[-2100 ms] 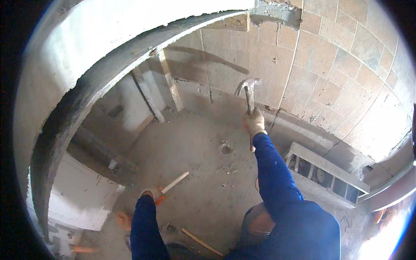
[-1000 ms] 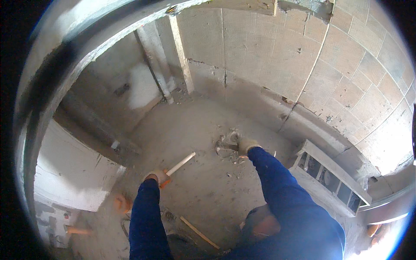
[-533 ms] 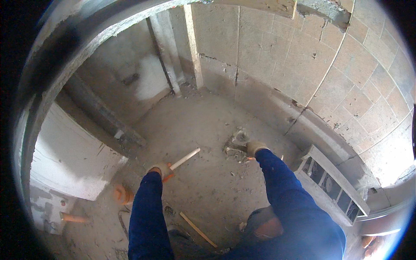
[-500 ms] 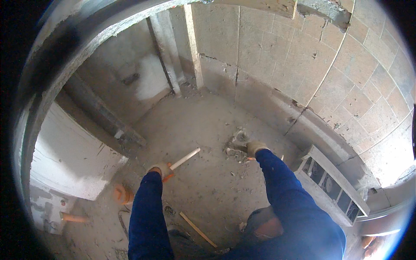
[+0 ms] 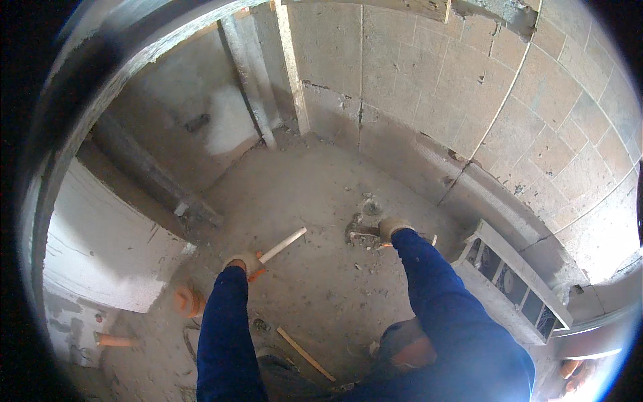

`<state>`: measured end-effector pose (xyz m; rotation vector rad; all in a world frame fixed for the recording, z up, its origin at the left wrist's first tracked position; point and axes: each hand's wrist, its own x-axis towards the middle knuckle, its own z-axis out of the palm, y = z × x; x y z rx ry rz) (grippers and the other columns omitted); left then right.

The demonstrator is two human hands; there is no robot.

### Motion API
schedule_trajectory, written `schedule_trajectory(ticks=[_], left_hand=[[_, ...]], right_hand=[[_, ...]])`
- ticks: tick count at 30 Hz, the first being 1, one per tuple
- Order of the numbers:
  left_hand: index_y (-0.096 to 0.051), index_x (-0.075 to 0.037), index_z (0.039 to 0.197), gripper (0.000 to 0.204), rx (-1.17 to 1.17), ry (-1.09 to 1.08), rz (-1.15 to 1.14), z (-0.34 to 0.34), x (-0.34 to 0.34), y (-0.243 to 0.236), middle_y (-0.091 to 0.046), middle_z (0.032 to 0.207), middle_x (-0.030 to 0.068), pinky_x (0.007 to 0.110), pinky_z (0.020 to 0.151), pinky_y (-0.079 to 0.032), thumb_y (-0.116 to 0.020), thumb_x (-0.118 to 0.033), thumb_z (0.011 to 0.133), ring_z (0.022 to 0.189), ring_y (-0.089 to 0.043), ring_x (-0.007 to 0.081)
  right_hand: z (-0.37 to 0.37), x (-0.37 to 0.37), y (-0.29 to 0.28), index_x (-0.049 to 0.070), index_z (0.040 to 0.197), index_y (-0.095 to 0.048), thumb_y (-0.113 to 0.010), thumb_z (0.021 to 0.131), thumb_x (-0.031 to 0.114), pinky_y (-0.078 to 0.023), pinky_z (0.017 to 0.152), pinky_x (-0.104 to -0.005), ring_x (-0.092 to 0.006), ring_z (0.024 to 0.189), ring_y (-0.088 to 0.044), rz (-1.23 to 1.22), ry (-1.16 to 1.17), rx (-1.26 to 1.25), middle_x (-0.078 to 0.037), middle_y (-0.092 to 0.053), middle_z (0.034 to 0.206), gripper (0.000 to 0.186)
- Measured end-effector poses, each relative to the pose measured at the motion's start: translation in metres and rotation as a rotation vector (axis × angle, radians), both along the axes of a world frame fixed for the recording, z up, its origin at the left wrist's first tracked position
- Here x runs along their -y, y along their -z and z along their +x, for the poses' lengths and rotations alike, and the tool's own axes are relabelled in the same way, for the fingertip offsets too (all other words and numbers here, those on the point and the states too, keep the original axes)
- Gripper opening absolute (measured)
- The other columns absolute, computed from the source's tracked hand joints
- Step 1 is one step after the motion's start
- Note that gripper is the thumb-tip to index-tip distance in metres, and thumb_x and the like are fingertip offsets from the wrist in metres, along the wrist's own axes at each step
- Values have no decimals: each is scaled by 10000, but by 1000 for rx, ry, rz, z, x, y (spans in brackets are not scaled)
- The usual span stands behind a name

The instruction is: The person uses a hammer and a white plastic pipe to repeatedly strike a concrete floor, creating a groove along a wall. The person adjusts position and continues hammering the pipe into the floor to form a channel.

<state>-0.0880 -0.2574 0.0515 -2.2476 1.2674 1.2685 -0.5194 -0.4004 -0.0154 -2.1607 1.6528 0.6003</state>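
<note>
Basically R hand (image 5: 394, 229) has hammer (image 5: 366, 234) toward R edge of floor (image 5: 281, 177), L hand (image 5: 242, 260) grips pale rod (image 5: 284, 244), prob scraping rubble (image 5: 358, 266), next pull needs control

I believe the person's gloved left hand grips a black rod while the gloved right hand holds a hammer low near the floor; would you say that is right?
Not quite: the rod is not black but pale, nearly white, as the head view shows. The gloved left hand does grip it, while the gloved right hand holds a hammer low near the floor.
</note>
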Motion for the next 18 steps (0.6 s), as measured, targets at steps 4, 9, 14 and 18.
schedule_trajectory(ticks=[4, 9, 14, 18], left_hand=[[-462, -218, 1451, 617, 61, 65, -1, 0, 1, 2, -591, 689, 61, 361, 477, -432, -692, -259, 880, 514, -546, 182], [-515, -198, 1392, 551, 31, 38, -24, 4, 2, 11, -589, 673, 59, 368, 480, -429, -687, -300, 878, 522, -553, 185], [-557, -188, 1341, 502, 69, 92, -4, 9, -1, 20, -599, 685, 29, 361, 515, -442, -673, -345, 878, 550, -560, 166], [-587, -177, 1265, 432, 26, 52, -38, 6, -2, 15, -615, 709, 21, 354, 520, -451, -675, -335, 873, 564, -572, 165]], right_hand=[[1, -2, -9, 107, 1056, -734, -754, 715, 220, -552, 829, -446, -347, 1006, -684, 36, -14, -6, -174, -714, 1037, 360], [1, -1, -5, 109, 1063, -733, -773, 701, 241, -551, 834, -440, -346, 1002, -685, 44, -5, 8, -172, -715, 1037, 388], [3, 1, 3, 113, 1080, -730, -765, 704, 250, -544, 844, -449, -346, 1009, -682, 27, 37, 25, -167, -713, 1051, 401], [5, 1, -1, 118, 1089, -729, -744, 712, 238, -542, 848, -455, -343, 1020, -677, -16, 72, 37, -163, -708, 1077, 396]])
